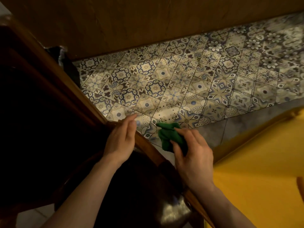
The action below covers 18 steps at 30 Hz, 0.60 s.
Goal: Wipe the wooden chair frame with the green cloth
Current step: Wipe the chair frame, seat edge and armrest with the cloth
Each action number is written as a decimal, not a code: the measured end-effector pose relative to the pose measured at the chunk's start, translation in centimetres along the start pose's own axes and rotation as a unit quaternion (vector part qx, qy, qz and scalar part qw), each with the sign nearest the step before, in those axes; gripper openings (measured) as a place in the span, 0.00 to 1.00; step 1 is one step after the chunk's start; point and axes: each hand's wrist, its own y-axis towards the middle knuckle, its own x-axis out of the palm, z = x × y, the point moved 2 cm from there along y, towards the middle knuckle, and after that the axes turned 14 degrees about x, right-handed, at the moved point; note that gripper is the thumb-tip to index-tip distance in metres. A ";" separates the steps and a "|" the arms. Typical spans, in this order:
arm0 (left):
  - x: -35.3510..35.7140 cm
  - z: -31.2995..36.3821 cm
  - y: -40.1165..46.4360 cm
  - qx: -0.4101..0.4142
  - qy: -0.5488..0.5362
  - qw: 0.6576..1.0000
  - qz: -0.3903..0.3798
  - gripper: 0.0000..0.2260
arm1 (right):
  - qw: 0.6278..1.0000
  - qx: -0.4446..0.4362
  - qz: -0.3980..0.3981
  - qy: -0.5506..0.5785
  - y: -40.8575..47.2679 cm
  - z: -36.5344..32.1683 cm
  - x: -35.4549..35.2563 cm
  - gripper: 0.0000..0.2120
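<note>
Left hand (120, 139) resting on curved brown wooden chair frame (69, 94), fingers straight and together. Right hand (192, 153) just beside frame, fingers clamped around crumpled green cloth (167, 135), above patterned floor tiles (197, 76).

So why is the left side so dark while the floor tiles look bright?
Head view: light falls in patches on the patterned tiles, while the chair frame and its seat sit in deep shadow. The wide lens bends the edges, the far tiles are blurred, and the cloth in the right hand stays clear.
</note>
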 end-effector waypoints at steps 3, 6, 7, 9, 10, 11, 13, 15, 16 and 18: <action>1.8 2.1 -2.2 0.070 0.079 0.994 -0.026 0.22 | 0.999 0.017 0.012 -0.024 -2.0 1.7 -2.3 0.18; 4.9 4.2 -4.3 0.187 0.156 0.967 -0.077 0.23 | 0.998 0.022 0.018 -0.058 -4.6 3.6 -4.2 0.19; 6.0 4.7 -5.0 0.214 0.178 0.956 -0.093 0.23 | 0.997 0.024 0.016 -0.071 -5.6 4.2 -4.6 0.21; 8.3 5.4 -6.3 0.257 0.207 0.936 -0.122 0.23 | 0.995 0.026 0.003 -0.094 -7.6 5.3 -5.1 0.24; 9.4 5.7 -6.9 0.277 0.213 0.926 -0.141 0.23 | 0.995 0.021 -0.010 -0.102 -8.7 5.8 -5.1 0.26; 10.5 5.7 -7.6 0.295 0.215 0.917 -0.161 0.23 | 0.994 0.011 -0.027 -0.110 -9.8 6.3 -4.9 0.26; 11.9 5.3 -8.7 0.316 0.225 0.899 -0.204 0.25 | 0.987 -0.007 -0.062 -0.148 -11.9 7.3 -4.0 0.27; 12.7 4.7 -9.4 0.328 0.242 0.882 -0.236 0.28 | 0.974 -0.020 -0.088 -0.207 -13.5 8.3 -2.7 0.28; 12.7 4.5 -9.4 0.331 0.245 0.879 -0.241 0.29 | 0.969 -0.022 -0.095 -0.227 -13.9 8.6 -2.3 0.29; 12.9 4.3 -9.4 0.333 0.241 0.876 -0.252 0.30 | 0.962 -0.020 -0.107 -0.251 -14.3 9.2 -1.9 0.29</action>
